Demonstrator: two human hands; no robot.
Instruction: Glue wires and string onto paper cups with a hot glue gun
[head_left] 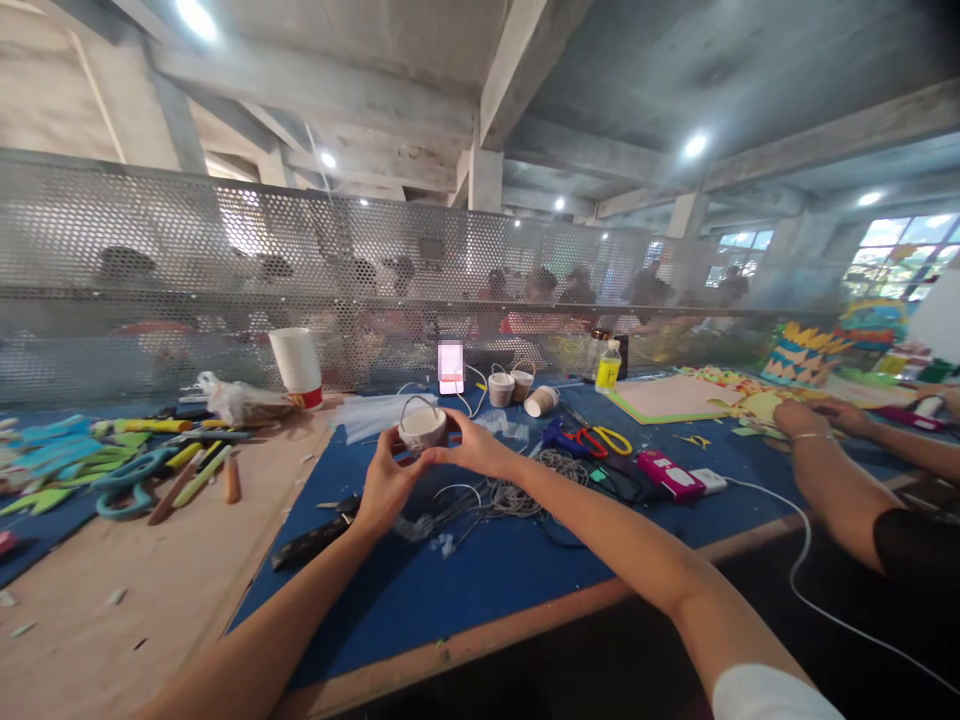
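Small cup [421,431]: we hold it raised, above the blue mat [420,610]
Left hand [388,475]: fingers curled, pinching the cup's left side
Right hand [480,446]: thumb and fingers pinching its right side
Grip risk: uneven pressure could tilt the cup
Handle [418,397]: could bend if our fingers catch it

**Close together, fingers curved inward**

Your left grip [389,482] and right grip [480,447] face each other, fingers bent in a hold, thumbs pointing inward. Your left forearm [300,590] slants down and leftward from its grip; your right forearm [600,525] runs down and rightward from its own to a bent elbow [694,588].
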